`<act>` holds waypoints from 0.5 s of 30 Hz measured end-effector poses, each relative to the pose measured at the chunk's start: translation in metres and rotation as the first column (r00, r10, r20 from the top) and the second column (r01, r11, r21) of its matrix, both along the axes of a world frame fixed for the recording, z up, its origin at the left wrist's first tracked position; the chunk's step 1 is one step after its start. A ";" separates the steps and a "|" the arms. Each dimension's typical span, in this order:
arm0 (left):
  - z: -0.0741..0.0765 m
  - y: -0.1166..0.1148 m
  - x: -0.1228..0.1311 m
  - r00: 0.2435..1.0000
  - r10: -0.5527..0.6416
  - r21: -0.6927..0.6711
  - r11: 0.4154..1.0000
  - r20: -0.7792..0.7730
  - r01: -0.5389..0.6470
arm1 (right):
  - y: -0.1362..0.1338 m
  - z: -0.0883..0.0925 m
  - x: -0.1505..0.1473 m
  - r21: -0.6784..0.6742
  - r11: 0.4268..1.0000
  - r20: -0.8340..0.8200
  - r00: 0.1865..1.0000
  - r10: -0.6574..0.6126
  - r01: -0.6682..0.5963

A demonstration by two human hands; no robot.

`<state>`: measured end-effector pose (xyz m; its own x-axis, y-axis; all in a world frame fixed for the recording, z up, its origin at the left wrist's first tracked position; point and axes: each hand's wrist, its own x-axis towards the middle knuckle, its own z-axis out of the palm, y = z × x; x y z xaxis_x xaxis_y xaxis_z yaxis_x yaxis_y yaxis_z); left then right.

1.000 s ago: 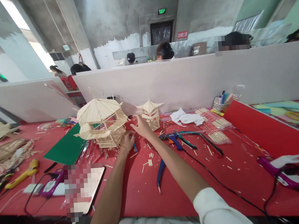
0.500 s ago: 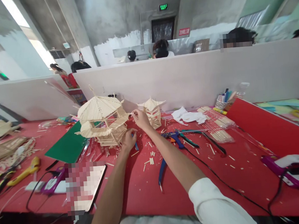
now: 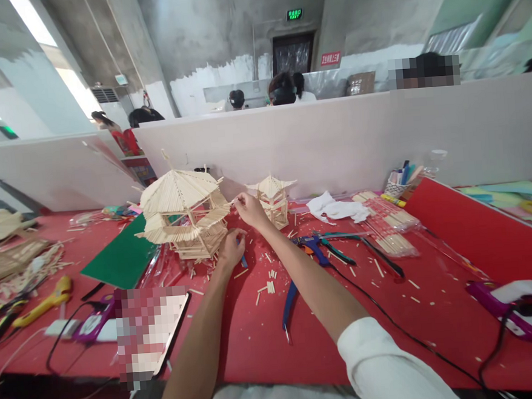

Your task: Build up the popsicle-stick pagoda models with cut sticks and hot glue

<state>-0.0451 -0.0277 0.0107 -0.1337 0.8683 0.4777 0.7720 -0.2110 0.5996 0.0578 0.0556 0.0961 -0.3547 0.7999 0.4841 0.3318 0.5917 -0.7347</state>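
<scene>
A large pavilion model (image 3: 182, 214) built of thin wooden sticks stands on the red table (image 3: 257, 340). My left hand (image 3: 231, 250) rests closed at its base on the right side, with a blue tool showing under the fingers. My right hand (image 3: 248, 210) is raised beside the model's roof edge and pinches a small stick held toward it. A smaller stick pavilion (image 3: 271, 200) stands just behind my right hand.
Green cutting mat (image 3: 120, 261) left of the model. Blue pliers (image 3: 288, 301), a blue glue gun (image 3: 315, 248), a purple glue gun (image 3: 510, 310), bagged sticks (image 3: 388, 224), a white cloth (image 3: 333, 209), a phone (image 3: 152, 335) and loose stick bits lie around. White partition behind; people sit beyond it.
My right hand rose from the table between the two models up to the big model's roof edge and closed into a pinch. The left hand stayed at the base.
</scene>
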 end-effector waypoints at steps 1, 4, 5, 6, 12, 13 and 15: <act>-0.001 0.000 0.000 1.000 -0.002 0.000 1.000 0.000 0.002 | 0.000 0.000 0.000 0.001 1.000 -0.003 1.000 0.002 -0.002; -0.002 0.001 0.000 1.000 0.003 0.001 1.000 0.000 -0.003 | -0.002 0.003 0.000 0.016 1.000 -0.010 1.000 -0.004 0.004; -0.002 0.001 0.000 1.000 0.006 0.004 1.000 0.000 -0.006 | -0.003 0.003 0.000 0.022 1.000 -0.014 1.000 -0.011 0.011; -0.002 0.001 0.000 1.000 0.006 0.008 1.000 0.002 -0.006 | -0.004 0.004 0.001 0.026 0.999 -0.018 1.000 -0.018 0.018; -0.003 0.001 -0.001 1.000 -0.028 0.042 0.999 0.005 0.027 | 0.000 0.001 0.003 0.003 1.000 -0.017 1.000 -0.019 0.019; -0.004 0.001 -0.001 1.000 -0.030 0.048 0.998 0.008 0.030 | 0.002 0.001 0.003 0.000 1.000 -0.024 1.000 -0.013 0.013; -0.005 0.002 -0.002 0.999 -0.037 0.056 0.998 0.024 0.036 | 0.004 0.000 0.002 -0.003 1.000 -0.047 0.999 -0.006 0.006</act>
<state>-0.0467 -0.0260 0.0061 -0.1149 0.8451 0.5221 0.7482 -0.2721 0.6051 0.0595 0.0599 0.0960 -0.3267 0.8033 0.4980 0.2999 0.5878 -0.7514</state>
